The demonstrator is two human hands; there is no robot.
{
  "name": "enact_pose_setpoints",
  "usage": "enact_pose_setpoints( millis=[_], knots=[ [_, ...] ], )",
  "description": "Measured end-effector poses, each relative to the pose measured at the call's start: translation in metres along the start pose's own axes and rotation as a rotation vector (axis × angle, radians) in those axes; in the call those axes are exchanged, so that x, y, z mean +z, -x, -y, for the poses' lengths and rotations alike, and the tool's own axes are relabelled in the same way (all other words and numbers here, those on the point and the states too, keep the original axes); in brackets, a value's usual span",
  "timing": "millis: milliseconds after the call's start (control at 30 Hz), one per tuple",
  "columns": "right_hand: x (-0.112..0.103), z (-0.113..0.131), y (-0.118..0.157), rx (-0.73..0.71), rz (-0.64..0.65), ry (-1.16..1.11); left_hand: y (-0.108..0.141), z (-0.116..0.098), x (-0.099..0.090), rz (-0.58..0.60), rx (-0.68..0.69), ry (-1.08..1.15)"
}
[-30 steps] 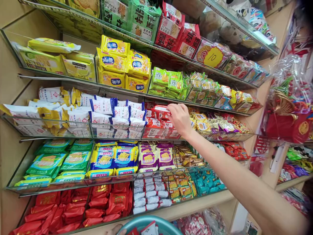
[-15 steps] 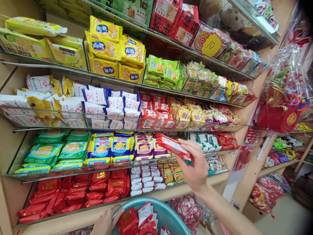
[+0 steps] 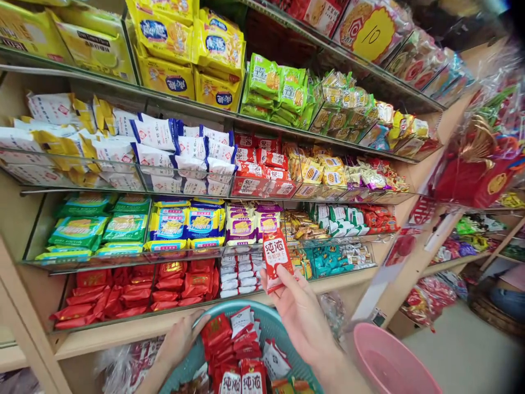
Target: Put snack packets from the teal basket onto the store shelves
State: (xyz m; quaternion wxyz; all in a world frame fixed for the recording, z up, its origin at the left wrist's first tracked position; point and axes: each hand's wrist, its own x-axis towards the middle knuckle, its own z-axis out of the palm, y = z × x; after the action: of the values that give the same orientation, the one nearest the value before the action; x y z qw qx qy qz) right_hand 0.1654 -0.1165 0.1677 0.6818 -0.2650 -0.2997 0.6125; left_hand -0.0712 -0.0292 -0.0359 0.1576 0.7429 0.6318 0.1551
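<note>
My right hand (image 3: 297, 309) pinches a red and white snack packet (image 3: 275, 257) with its printed face toward me. The packet is above the far right rim of a teal basket (image 3: 241, 304), in front of the lower shelves. My left hand (image 3: 182, 336) grips the basket's left rim, fingers over the edge. Inside the basket lie red packets (image 3: 217, 334), white and red packets (image 3: 275, 358) and two packets like the held one (image 3: 241, 380). Matching red packets (image 3: 252, 175) sit in a middle shelf compartment.
Glass-fronted shelves hold yellow packs (image 3: 164, 33), green packs (image 3: 276, 82), white packets (image 3: 158, 137) and green biscuit packs (image 3: 80, 232). A pink basin (image 3: 391, 355) stands at lower right. A wrapped red gift basket (image 3: 471, 169) hangs at right.
My right hand has moved down and left toward the basket, and the packet has turned its front to me. The view has tipped downward, showing more of the basket and the pink basin.
</note>
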Motion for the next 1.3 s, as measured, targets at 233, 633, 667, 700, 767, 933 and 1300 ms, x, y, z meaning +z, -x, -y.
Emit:
enact_pose_setpoints(
  millis=[233,633,667,700,767,933,1300],
  knots=[
    [-0.033,-0.026,0.017,0.241,-0.087,-0.104,0.004,-0.01,-0.008,-0.019,0.046,0.059],
    [-0.09,-0.058,0.057,0.321,-0.054,0.063,0.006,-0.014,-0.008,-0.015,0.017,0.014],
    [-0.091,-0.059,0.059,0.339,-0.046,0.076,0.006,-0.014,-0.008,-0.014,0.017,0.015],
    [-0.091,-0.06,0.059,0.361,-0.051,0.086,0.006,-0.014,-0.008,-0.016,0.016,0.014],
    [-0.092,-0.064,0.06,0.407,-0.087,0.102,0.006,-0.013,-0.008,-0.026,0.021,0.014],
    [-0.09,-0.073,0.059,0.438,-0.072,0.253,0.006,-0.011,-0.006,-0.037,0.018,0.008],
    [-0.074,-0.078,0.055,0.446,-0.039,0.421,0.01,-0.016,-0.012,-0.008,0.007,0.0]
  ],
)
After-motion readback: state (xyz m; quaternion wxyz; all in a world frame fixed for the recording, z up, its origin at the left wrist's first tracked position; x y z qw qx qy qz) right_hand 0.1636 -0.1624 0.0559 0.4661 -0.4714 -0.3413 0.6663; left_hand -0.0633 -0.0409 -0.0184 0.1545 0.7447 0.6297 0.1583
